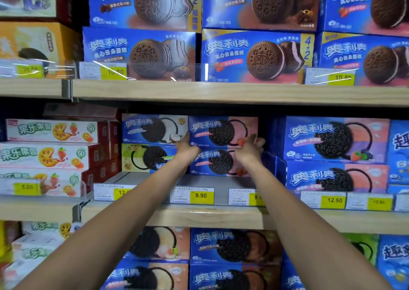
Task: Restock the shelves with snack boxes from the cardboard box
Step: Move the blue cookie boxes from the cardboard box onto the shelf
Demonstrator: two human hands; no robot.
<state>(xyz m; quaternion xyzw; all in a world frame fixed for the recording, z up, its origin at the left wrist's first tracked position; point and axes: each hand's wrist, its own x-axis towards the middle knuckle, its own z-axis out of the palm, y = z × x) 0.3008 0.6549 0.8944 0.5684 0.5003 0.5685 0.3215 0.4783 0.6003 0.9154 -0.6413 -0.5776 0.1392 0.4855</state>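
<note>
Currently both hands are at the middle shelf (221, 218), holding one pink snack box (218, 130). This top box lies flat on a matching lower box (221, 163), touching it. Its long axis runs 9 to 3 o'clock, parallel to the shelf edge, printed face toward the camera.

Hand state:
- Left hand (187, 147): at the box's 7 o'clock corner, thumb up against the left end. The remaining fingers are hidden by the hand and box. It appears to grip the end.
- Right hand (249, 147): at the 5 o'clock corner, fingers curled round the right end.

Key relation: the box lies at 12 o'clock from both hands, between them and deeper into the shelf. Neither arm is clearly nearer; both reach in about evenly. Any coming push or release would likely run straight toward 12 o'clock, keeping the box square over the lower one.

Bay contents:
- Pink stack: two boxes high, set back from the edge, bare shelf floor in front of it.
- At 9 o'clock: a coconut box (152, 128) on a green box (148, 158), just beside the stack.
- At 3 o'clock: a dark gap, then a berry box stack (332, 137).
- At 12 o'clock: the upper shelf (221, 93), with little room above the top box.

The cardboard box is not in view.
</note>
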